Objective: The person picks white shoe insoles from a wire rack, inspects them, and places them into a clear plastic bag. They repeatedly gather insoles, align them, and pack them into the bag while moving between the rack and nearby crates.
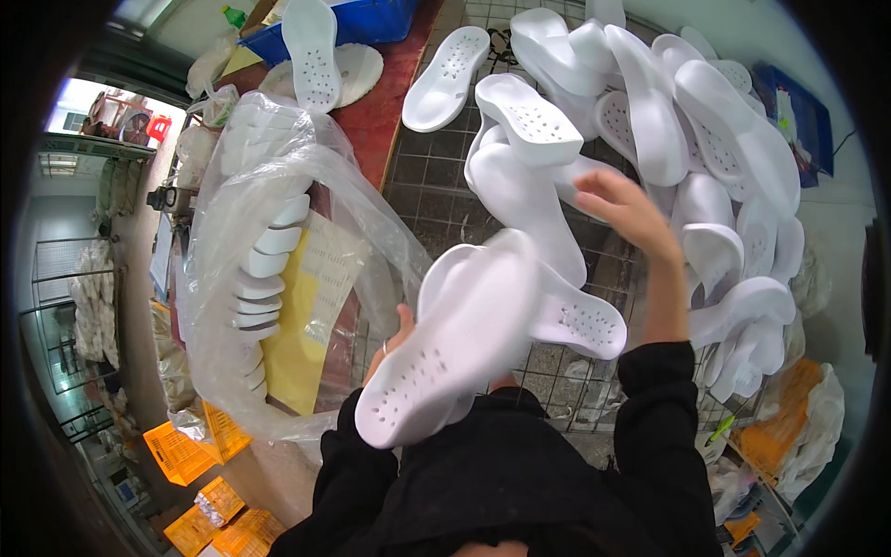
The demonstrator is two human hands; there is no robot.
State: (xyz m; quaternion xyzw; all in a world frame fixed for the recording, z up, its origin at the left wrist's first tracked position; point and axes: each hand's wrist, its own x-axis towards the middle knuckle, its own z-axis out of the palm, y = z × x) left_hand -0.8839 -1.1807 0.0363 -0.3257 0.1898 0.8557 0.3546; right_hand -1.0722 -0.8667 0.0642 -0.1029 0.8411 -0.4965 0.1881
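Your left hand [397, 336] holds a stack of white moulded foam insoles with perforated forefeet [473, 334], gripped from beneath; only the thumb and a ringed finger show, the rest hidden behind the stack, which sits close before your chest. Your right hand [624, 212] reaches out to the heap of loose white foam insoles [668, 139], fingers spread wide and holding nothing; whether the fingertips touch the heap is hard to make out. Both black sleeves are cut off at the lower edge. Surface: a dark wire-grid table [436, 186], joined on the left by a red-brown bench [385, 111]. There, a clear plastic bag [269, 232] contains a row of stacked white insoles and a yellow paper sheet [292, 357]. A blue plastic crate [380, 20] stands at the far edge. Orange crates [190, 450] sit on the floor.
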